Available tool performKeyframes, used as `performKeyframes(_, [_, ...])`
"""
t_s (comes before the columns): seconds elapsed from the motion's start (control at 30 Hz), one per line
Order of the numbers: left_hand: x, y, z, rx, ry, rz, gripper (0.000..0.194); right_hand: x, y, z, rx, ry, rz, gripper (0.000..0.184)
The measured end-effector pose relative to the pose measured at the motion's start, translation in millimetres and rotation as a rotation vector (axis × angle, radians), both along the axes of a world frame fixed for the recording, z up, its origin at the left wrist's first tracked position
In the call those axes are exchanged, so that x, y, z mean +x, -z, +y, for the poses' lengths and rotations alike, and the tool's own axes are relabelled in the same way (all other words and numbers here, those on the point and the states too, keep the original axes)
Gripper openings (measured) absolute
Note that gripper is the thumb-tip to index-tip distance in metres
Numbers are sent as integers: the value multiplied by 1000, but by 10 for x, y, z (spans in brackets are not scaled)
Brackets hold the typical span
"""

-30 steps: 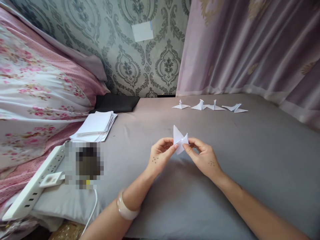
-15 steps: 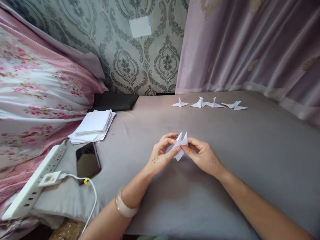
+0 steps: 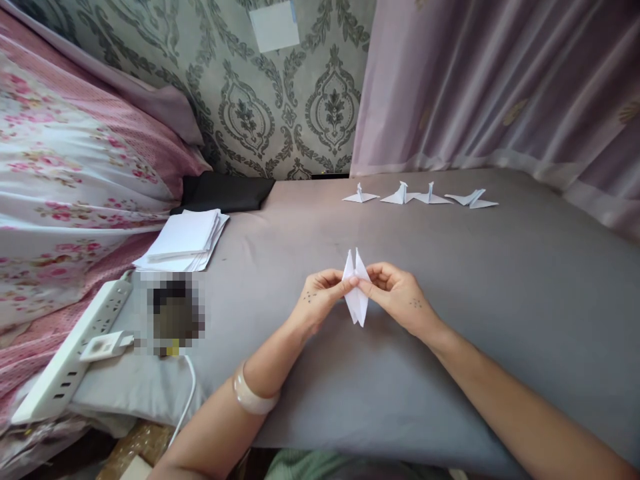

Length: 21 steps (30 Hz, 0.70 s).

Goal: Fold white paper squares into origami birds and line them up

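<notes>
Between both hands is a piece of white folded paper [image 3: 357, 303], with two narrow points upward and two lower tips toward me. My left hand [image 3: 324, 300] pinches its left side, the thumb lying on the front face. From the right, my right hand [image 3: 395, 297] grips it the same way, its thumb close to the other thumb. The fingers behind the paper are partly hidden. Farther back on the grey cloth surface [image 3: 280, 240] stand several white paper cranes [image 3: 403, 193] in a row.
A stack of white paper [image 3: 183, 237] lies at the left, before a black folded item [image 3: 225, 191]. Nearer are a white power strip [image 3: 75, 353], a plugged-in charger [image 3: 105, 345] with a white cable [image 3: 190, 393], and a pixelated patch. Curtains hang on both sides.
The folded paper has turned more upright and faces me, its lower part now showing longer. Both thumbs have come together on its front. The view has tilted slightly downward.
</notes>
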<state>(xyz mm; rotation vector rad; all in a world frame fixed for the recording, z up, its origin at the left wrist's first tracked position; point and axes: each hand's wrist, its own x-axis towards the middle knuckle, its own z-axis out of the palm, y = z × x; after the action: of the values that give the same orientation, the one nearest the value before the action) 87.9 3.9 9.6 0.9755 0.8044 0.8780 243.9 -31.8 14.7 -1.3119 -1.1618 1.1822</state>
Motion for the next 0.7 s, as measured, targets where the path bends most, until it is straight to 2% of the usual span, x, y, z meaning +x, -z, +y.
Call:
performKeyframes(0.1, [8,25,20,-74,-105,-47,26,-37,23,-1,-159,2,118,35])
performKeyframes(0.2, [4,58,65,-142,-226,-123,28,-71,50,-10,-279,-66,100,38])
performKeyframes(0.33, [-17,105,109,-166,-313,-183,32,-107,66,-20,-221,15,-48,34])
performKeyframes(0.57, [35,116,65,-111,-304,-224,36,-153,122,-35,-73,53,-278,28])
performKeyframes(0.7, [59,87,40,-124,-294,-259,36,-167,184,-39,-56,5,-284,30])
